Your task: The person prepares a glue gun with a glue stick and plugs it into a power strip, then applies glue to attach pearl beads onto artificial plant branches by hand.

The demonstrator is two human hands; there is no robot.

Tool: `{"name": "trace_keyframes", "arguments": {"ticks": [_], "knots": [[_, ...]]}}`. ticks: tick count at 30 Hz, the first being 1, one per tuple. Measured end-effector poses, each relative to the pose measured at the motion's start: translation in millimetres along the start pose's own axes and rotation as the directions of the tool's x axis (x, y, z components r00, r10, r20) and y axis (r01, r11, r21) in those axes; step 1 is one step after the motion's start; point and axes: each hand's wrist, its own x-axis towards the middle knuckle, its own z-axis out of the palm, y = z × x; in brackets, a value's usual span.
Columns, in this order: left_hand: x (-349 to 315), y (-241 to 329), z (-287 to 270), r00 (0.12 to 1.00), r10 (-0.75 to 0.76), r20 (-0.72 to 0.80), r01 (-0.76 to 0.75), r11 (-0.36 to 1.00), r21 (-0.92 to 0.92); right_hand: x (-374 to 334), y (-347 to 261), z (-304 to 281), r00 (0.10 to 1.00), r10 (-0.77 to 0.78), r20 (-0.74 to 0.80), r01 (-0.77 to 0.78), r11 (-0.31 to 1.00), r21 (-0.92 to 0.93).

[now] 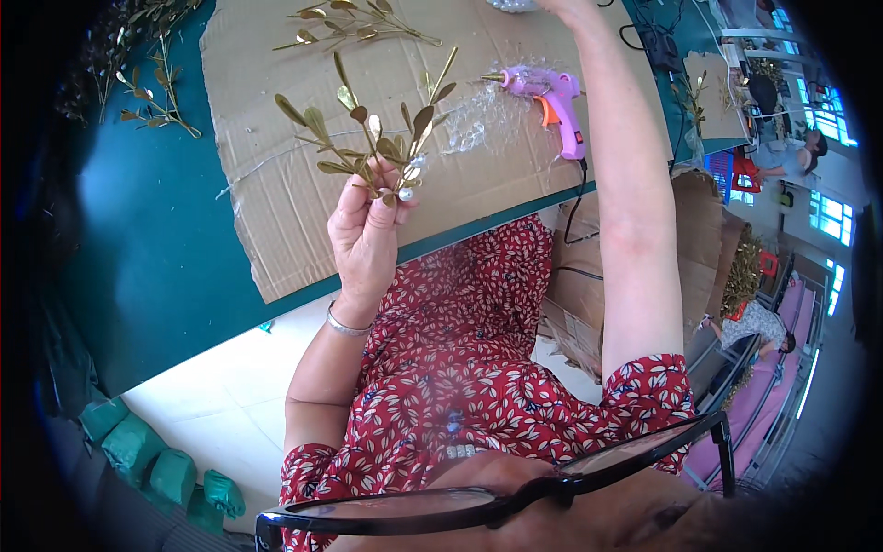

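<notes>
My left hand (366, 225) is closed on a gold artificial leaf sprig (386, 145), pinching it low among its stems. White pearl beads (406, 194) sit on the sprig beside my fingertips. My right arm stretches to the far edge of the view, where my right hand (563, 5) is mostly cut off. It is beside a container of white beads (511, 5), only partly in view; its fingers cannot be made out. Left of that forearm, a purple glue gun (558, 103) with an orange trigger lies on the cardboard sheet (303, 235).
Clear glue strands (464, 129) cling near the glue gun's nozzle, and its black cord (579, 198) drops over the table edge. More gold sprigs lie on the cardboard (363, 23) and the green table (161, 97). Large cardboard pieces (579, 304) stand right; other people (756, 324) are farther off.
</notes>
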Motion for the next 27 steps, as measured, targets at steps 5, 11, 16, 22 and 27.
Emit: {"name": "trace_keyframes", "arguments": {"ticks": [5, 11, 16, 22, 27], "knots": [[-2.3, 5.3, 5.3, 0.998, 0.055, 0.003, -0.055, 0.998, 0.018, -71.0, -53.4, -26.9, 0.963, 0.27, 0.007, -0.211, 0.735, 0.644], [-4.1, 9.2, 11.0, 0.999, -0.027, -0.045, 0.038, 0.968, 0.247, -173.8, -118.6, -18.3, 0.94, 0.23, 0.251, -0.223, -0.143, 0.964], [-1.0, 10.5, 17.2, 0.999, 0.001, -0.042, 0.011, 0.956, 0.295, -197.6, -141.6, -9.0, 0.944, 0.192, 0.267, -0.217, -0.247, 0.945], [1.1, 9.7, 16.1, 1.0, 0.004, 0.006, -0.006, 0.946, 0.324, -204.3, -153.5, -7.7, 0.942, 0.216, 0.256, -0.205, -0.232, 0.951], [-0.6, 9.1, 13.9, 1.0, 0.016, 0.002, -0.015, 0.951, 0.31, -206.3, -160.4, -7.0, 0.955, 0.234, 0.182, -0.157, -0.123, 0.98]]}}
